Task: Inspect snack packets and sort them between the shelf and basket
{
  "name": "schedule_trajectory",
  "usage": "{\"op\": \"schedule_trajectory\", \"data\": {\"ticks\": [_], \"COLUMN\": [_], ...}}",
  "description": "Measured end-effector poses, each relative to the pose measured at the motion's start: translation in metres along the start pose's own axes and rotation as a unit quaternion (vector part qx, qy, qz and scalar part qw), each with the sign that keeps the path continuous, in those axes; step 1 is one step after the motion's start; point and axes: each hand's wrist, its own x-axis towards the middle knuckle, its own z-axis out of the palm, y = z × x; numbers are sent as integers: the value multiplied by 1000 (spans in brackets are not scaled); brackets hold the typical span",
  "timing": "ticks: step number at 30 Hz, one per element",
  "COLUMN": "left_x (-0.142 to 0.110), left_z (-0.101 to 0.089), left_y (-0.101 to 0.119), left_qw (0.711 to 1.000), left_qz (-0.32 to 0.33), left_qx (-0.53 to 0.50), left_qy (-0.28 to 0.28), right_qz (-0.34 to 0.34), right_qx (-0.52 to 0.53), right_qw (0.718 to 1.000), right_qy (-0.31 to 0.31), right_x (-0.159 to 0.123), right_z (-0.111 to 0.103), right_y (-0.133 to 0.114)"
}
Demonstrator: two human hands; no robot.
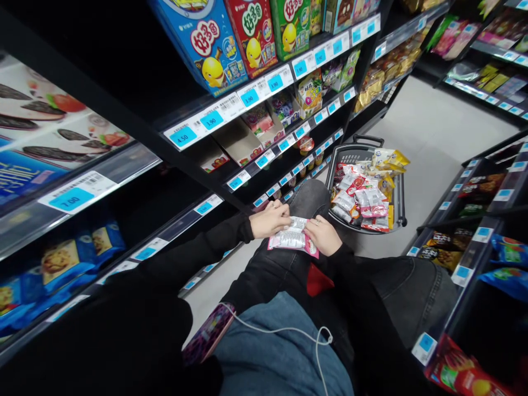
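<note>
Over my lap, both hands grip pink-and-silver snack packets [291, 238], which seem to lie one against the other. My left hand [270, 219] has its fingers curled on the upper left edge. On the right side, my right hand [323, 235] pinches the packet edge, thumb and fingers closed. Just beyond my knee stands a dark grey shopping basket [329, 179] heaped with snack bags [363, 190] in silver, red, pink and yellow. A red triangular piece [319, 279] shows below my right hand.
Shelving [181, 137] with price labels runs along my left, holding snack boxes [212, 47] and display cartons [239, 140]. More shelves [478, 236] stand close on my right. A phone [210, 333] with a white cable [284, 330] lies by my waist. Floor [416, 115] shows beyond the basket.
</note>
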Motion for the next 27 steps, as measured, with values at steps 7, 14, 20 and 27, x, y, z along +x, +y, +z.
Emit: {"op": "schedule_trajectory", "data": {"ticks": [7,14,20,27], "left_x": [-3,-31,-31,-31], "left_z": [15,40,59,54], "left_y": [-16,4,7,19], "left_qw": [982,921,878,822], "left_qz": [-119,-260,-333,-380], "left_qx": [-143,-218,-254,-376], "left_qy": [25,192,234,194], "right_qz": [78,114,175,214], "right_qx": [101,320,348,341], "right_qw": [992,940,921,915], "right_qy": [13,4,2,2], "right_x": [-2,-15,-16,-16], "right_z": [6,0,11,23], "right_y": [5,18,25,23]}}
